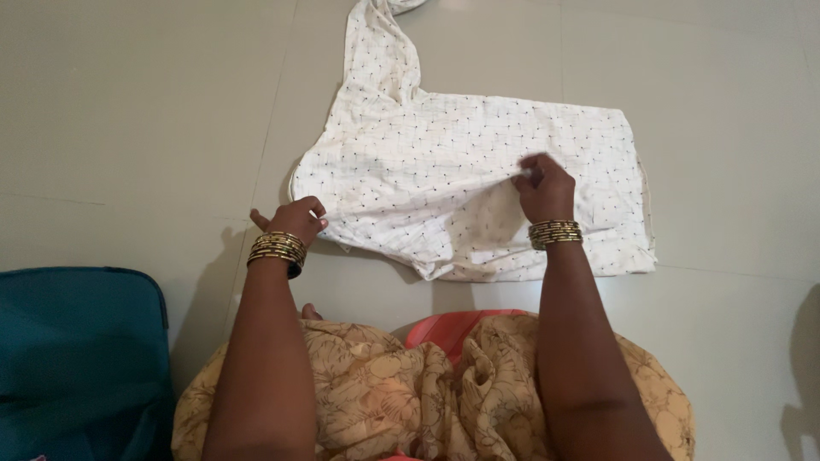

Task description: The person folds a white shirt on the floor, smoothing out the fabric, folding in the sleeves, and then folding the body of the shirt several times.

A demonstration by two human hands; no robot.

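Note:
A white garment (444, 162) with small dark dots lies spread on the pale tiled floor (128, 128), one sleeve stretching away at the top. My left hand (295, 218) pinches the garment's near left edge. My right hand (540, 186) pinches a raised fold of the cloth near its middle right, lifting it slightly. Both wrists wear stacks of gold and dark bangles.
A teal cushioned object (77, 358) sits at the lower left. My lap, in tan floral fabric (384, 401) with an orange-red piece (453, 329), fills the bottom centre. Floor tile joints run around the garment.

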